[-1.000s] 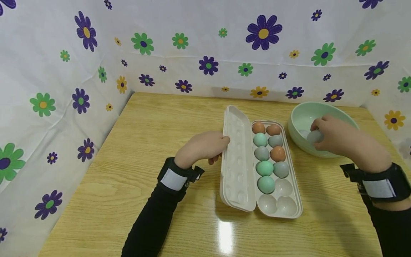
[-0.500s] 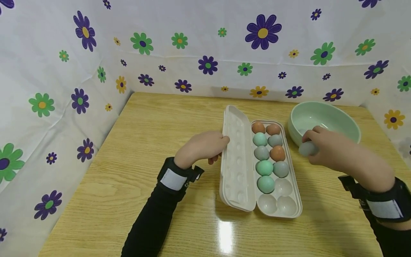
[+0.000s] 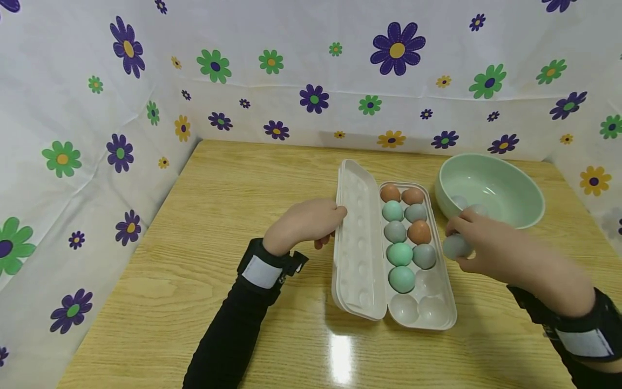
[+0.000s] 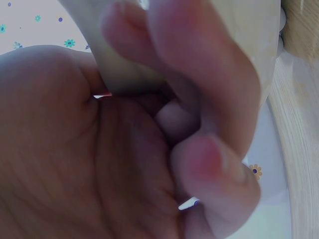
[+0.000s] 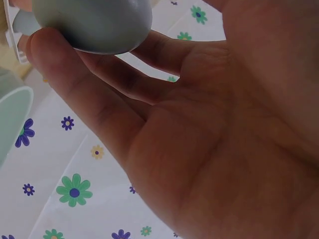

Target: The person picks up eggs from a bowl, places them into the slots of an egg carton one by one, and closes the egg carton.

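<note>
A whitish egg carton (image 3: 421, 323) lies with its lid (image 3: 359, 259) raised on the left. Brown, green and grey-blue eggs fill most of its cups; the cups at the near end hold none. My left hand (image 3: 308, 221) grips the lid's outer edge between thumb and curled fingers, as the left wrist view also shows. Between the fingertips of my right hand (image 3: 510, 254) is a grey-blue egg (image 3: 457, 247), just off the carton's right side. The right wrist view shows this same egg (image 5: 99, 25) pinched at the fingertips.
A pale green bowl (image 3: 515, 189) stands at the back right, with a couple of pale eggs (image 3: 459, 201) at its near left side. The wooden table (image 3: 194, 259) extends to the left. A flower-patterned cloth (image 3: 282, 102) hangs behind and at both sides.
My right hand has lifted the grey-blue egg out of the bowl and carried it left and nearer, to the carton's side. The left hand stays on the lid.
</note>
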`<state>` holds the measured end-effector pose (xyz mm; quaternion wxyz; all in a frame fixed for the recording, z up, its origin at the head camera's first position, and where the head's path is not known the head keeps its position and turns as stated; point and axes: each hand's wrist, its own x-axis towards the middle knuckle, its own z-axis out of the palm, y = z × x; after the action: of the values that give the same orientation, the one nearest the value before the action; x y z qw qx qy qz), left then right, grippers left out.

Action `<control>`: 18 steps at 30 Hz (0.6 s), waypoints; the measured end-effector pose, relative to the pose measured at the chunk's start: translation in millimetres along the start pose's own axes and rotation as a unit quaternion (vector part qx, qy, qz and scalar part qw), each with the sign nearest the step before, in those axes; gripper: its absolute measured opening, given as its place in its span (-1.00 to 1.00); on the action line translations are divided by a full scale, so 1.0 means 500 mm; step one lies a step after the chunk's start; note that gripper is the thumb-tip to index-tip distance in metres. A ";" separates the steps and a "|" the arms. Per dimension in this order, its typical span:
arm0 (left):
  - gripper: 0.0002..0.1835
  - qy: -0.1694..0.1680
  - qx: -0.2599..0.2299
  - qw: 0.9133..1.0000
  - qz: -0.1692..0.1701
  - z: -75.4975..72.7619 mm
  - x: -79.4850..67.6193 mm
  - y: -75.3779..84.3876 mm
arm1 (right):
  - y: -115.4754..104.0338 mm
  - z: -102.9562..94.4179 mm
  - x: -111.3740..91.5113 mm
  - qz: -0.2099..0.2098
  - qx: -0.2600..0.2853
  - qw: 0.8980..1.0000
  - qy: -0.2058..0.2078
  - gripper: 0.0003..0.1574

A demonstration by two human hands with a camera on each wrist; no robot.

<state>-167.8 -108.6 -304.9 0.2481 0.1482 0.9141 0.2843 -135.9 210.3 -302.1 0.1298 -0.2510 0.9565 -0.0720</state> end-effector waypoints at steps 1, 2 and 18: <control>-0.53 0.000 0.001 1.000 -0.001 0.000 0.000 0.000 | -0.001 0.003 -0.002 -0.008 0.000 1.000 0.003 -0.50; -0.53 0.000 0.002 1.000 -0.001 0.000 0.001 0.000 | -0.002 0.007 -0.003 -0.015 0.000 1.000 0.006 -0.51; -0.51 0.002 0.005 1.000 0.006 0.002 0.002 -0.002 | -0.033 0.057 -0.010 -0.052 0.025 0.998 -0.006 -0.50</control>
<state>-168.3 -108.4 -306.7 0.2444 0.1541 0.9151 0.2814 -116.0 196.3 -324.8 0.1382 -0.2978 0.9391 -0.1012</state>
